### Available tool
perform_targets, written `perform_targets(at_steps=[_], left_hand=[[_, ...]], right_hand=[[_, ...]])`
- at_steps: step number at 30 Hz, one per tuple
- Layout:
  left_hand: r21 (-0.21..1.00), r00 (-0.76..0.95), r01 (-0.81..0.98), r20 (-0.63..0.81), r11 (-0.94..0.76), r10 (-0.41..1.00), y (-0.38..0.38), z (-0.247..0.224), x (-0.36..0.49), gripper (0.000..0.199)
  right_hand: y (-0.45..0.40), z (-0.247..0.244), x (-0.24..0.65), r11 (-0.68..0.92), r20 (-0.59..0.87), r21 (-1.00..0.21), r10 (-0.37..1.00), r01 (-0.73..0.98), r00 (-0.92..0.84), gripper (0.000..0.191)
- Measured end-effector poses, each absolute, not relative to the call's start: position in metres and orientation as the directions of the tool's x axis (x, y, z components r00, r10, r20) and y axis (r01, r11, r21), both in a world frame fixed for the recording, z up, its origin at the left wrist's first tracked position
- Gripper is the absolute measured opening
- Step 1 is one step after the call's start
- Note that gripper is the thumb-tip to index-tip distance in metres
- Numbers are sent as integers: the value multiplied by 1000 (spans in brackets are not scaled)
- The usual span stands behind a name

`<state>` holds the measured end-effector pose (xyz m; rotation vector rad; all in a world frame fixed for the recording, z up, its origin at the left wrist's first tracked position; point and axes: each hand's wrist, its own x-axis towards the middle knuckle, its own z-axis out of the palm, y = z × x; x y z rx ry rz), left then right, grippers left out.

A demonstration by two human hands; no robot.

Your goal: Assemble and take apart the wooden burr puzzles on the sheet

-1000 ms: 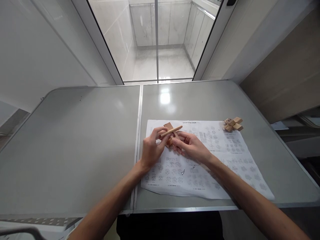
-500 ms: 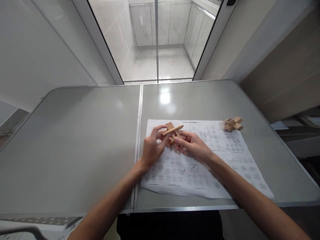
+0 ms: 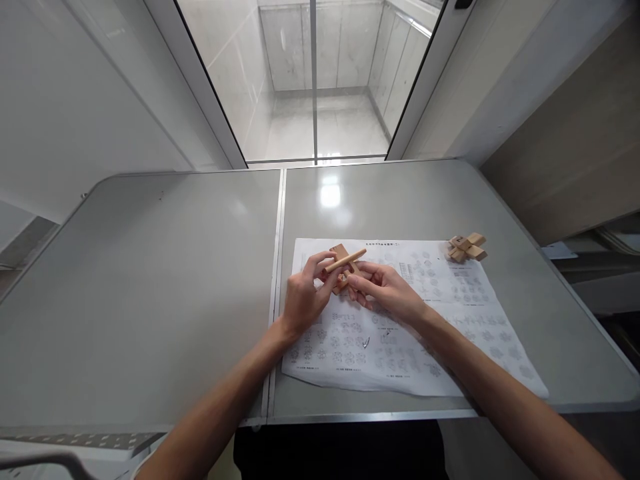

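Note:
Between my two hands is a partly joined wooden burr puzzle [image 3: 341, 252], made of light brown notched pieces. My left hand [image 3: 306, 293] is closed, pinching a thin wooden stick [image 3: 346, 260] that slants across the top of the puzzle. From the other side my right hand [image 3: 387, 288] grips the puzzle's pieces, thumb on the near side and fingers curled beneath. Both hands hover over or rest on a printed instruction sheet [image 3: 400, 360]; which of these I cannot tell. The fingers hide part of the puzzle.
A joined wooden puzzle [image 3: 466, 247] stands on the sheet's far right corner. The grey folding table [image 3: 150, 280] has a metal seam [image 3: 277, 267] left of the sheet. Beyond its far edge is a glass door [image 3: 315, 87], and a wooden panel [image 3: 565, 133] rises at the right.
Hardly anything differs. The puzzle and the stick in my hands have tilted very slightly, and both hands stay in the same place.

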<state>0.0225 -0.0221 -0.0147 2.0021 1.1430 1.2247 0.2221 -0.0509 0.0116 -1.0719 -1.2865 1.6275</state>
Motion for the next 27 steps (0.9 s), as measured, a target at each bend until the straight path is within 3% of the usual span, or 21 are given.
perform_targets(at_steps=[11,19,27], left_hand=[[777,244,384,435,-499,867,-22,-13,22,26],[815,253,293,438,-499,863,-22,-10,24,32],[738,214,419,485,-528,848,-23,-13,24,32]], right_hand=[[-52,13,221,-209,-170,-974,932,-92,-319,33],[-50,11,226,-274,-196,-939,922,-207,-335,30],[-51,8,226,-270,-200,-951,910,-153,-363,30]])
